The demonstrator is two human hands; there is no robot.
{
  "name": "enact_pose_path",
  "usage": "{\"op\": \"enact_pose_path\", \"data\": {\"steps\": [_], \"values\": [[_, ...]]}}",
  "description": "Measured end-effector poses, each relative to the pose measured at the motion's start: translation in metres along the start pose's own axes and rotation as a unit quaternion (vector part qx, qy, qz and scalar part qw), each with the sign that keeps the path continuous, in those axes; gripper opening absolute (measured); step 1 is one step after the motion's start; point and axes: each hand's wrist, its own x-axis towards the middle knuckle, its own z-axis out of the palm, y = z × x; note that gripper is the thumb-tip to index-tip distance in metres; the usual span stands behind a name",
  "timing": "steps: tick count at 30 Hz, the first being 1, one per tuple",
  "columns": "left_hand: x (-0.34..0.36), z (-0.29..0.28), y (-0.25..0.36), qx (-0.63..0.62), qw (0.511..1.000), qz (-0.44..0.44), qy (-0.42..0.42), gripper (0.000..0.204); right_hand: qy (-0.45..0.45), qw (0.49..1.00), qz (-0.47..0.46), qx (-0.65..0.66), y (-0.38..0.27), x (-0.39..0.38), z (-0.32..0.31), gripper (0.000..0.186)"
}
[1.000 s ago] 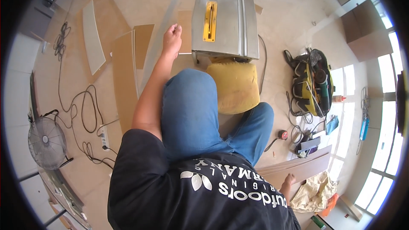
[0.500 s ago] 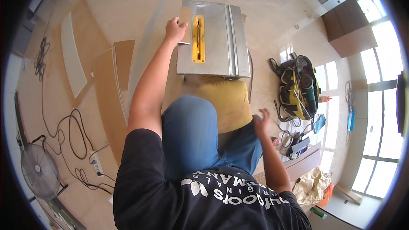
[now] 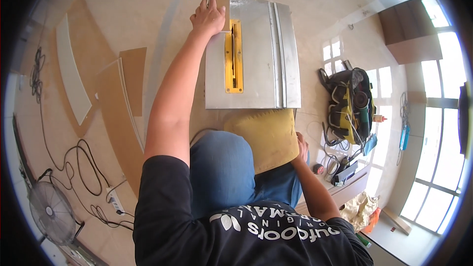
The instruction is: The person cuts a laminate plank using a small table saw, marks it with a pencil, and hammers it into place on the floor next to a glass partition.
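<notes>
A table saw with a grey metal top (image 3: 261,54) stands before me, with a yellow blade insert (image 3: 239,59) set into it. My left hand (image 3: 208,18) grips a small brown board (image 3: 223,6) at the far left of the top, near the far end of the insert. My right hand (image 3: 301,146) is low by my right knee, at the right edge of the saw's yellow front panel (image 3: 266,138). Its fingers are partly hidden, so their grip does not show. The panel slopes down from the top towards my legs.
Large brown boards (image 3: 116,98) and a pale curved strip (image 3: 71,69) lie on the floor at left. Cables (image 3: 88,165), a power strip (image 3: 115,199) and a fan (image 3: 51,212) are nearer left. A tool bag (image 3: 350,101) sits at right, with crumpled paper (image 3: 362,207) nearer me.
My left hand has moved away from me and slightly right with the small board. My right hand has moved from above my knee to the yellow panel's edge. The view has shifted.
</notes>
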Motion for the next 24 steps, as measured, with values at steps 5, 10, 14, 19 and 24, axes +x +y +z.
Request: {"op": "enact_pose_path", "data": {"steps": [5,10,14,19,24], "values": [[0.004,0.001,-0.001,0.013,1.000,0.014,0.018,0.059,-0.003,1.000,-0.006,0.010,-0.011,0.005,-0.005,0.039],[-0.008,0.004,0.004,0.015,0.999,0.025,0.030,0.059,-0.005,1.000,0.000,0.012,-0.009,0.005,-0.006,0.036],[-0.012,0.002,0.004,0.019,0.999,0.028,0.036,0.060,0.011,0.999,-0.024,0.019,-0.007,0.005,-0.004,0.038],[-0.013,0.000,0.008,0.036,0.999,0.018,0.018,0.060,0.007,0.999,-0.037,0.011,0.001,0.004,-0.003,0.039],[-0.015,0.000,0.007,0.031,0.999,0.012,0.021,0.060,0.008,0.999,-0.031,0.010,0.000,0.002,-0.002,0.039]]}}
